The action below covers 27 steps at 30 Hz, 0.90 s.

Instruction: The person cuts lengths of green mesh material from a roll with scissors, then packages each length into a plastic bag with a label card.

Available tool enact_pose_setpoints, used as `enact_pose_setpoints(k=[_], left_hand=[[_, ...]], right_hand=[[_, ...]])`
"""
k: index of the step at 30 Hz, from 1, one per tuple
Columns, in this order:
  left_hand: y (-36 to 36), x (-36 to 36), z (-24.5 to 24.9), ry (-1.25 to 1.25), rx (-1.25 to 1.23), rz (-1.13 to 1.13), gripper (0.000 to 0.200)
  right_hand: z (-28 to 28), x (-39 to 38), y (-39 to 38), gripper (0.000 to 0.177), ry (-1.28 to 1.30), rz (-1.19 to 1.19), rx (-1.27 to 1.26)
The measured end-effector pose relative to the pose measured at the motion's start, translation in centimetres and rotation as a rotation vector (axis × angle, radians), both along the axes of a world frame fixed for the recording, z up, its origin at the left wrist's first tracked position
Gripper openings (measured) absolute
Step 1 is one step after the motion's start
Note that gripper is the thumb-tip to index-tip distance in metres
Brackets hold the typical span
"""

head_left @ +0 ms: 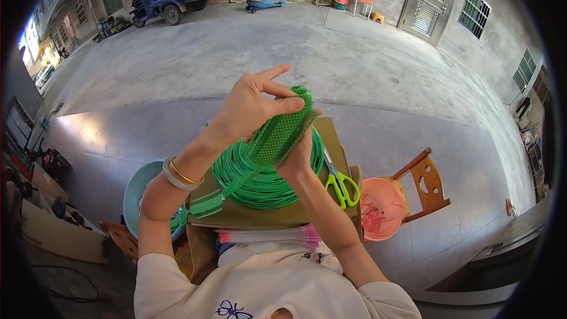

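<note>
A green dotted ribbon (276, 137) is folded into a flat bundle in front of me. My left hand (251, 103) pinches its top end between thumb and fingers. My right hand (300, 156) grips the bundle from underneath, mostly hidden behind it. A loose tail of the ribbon runs down to the lower left. Beneath the hands lies a coil of green ribbon (260, 180) on a brown cardboard box (266, 215).
Green-handled scissors (339, 183) lie on the box's right side. A pink bowl (381, 208) sits on a wooden chair (426, 182) at the right. A teal basin (137, 192) stands at the left. Pink-tipped sticks (271, 236) lie near my lap.
</note>
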<state>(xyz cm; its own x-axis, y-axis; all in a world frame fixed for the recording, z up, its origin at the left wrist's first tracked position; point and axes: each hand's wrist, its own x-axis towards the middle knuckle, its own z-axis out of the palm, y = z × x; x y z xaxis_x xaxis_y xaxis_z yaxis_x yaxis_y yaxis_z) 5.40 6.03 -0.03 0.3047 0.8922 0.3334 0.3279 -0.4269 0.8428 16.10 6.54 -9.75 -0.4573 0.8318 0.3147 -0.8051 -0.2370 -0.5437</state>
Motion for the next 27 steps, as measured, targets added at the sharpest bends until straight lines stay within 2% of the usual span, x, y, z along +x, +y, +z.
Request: enact_pose_setpoints(k=[2, 4, 7, 10, 11, 13, 14, 15, 17, 20, 23, 26, 27], left_hand=[[0.2, -0.3, 0.2, -0.074, -0.153, 0.023, 0.021], [0.2, -0.6, -0.1, -0.122, -0.196, 0.016, 0.023], [0.8, -1.1, -1.3, -0.135, -0.175, -0.002, 0.032], [-0.2, -1.0, -0.8, -0.192, -0.329, -0.025, 0.05], [-0.9, -0.8, -0.5, -0.22, -0.41, -0.035, 0.058], [-1.8, -1.1, -3.1, -0.366, -0.423, -0.113, 0.062], [-2.2, -1.3, -4.1, -0.439, -0.431, -0.155, 0.064], [-2.9, -1.7, -4.1, -0.311, -0.535, -0.25, 0.062], [-4.0, -3.0, -3.9, -0.048, -0.734, -0.434, 0.058], [-4.7, -5.1, -4.6, 0.022, -0.758, -0.386, 0.052], [-5.5, -6.2, -3.5, -0.004, -0.856, -0.344, 0.032], [-6.5, -6.4, -1.5, 0.077, -0.753, -0.361, 0.014], [-6.7, -6.3, -1.3, 0.062, -0.643, -0.343, 0.014]], right_hand=[[0.3, 0.0, -0.6, 0.09, 0.084, 0.086, 0.009], [0.5, 0.1, -1.0, 0.087, 0.106, 0.151, 0.028], [0.5, 0.2, -1.1, 0.063, -0.051, 0.119, 0.171], [0.7, 0.7, -1.1, 0.031, -0.108, 0.107, 0.073], [0.9, 1.2, -0.9, 0.026, -0.049, 0.061, 0.009], [1.4, 3.0, 0.4, 0.016, 0.072, -0.034, -0.119], [1.3, 3.9, 1.6, 0.016, 0.174, -0.061, -0.097], [1.1, 4.9, 2.8, 0.016, 0.276, -0.089, -0.074], [1.0, 7.3, 4.2, 0.015, 0.326, -0.182, -0.097], [0.6, 9.9, 5.3, 0.014, 0.334, -0.277, -0.172], [-0.7, 10.7, 6.1, 0.014, 0.336, -0.279, -0.182], [-1.1, 10.4, 6.0, 0.015, 0.31, -0.295, -0.238], [-1.3, 10.1, 5.9, 0.015, 0.3, -0.298, -0.262]])
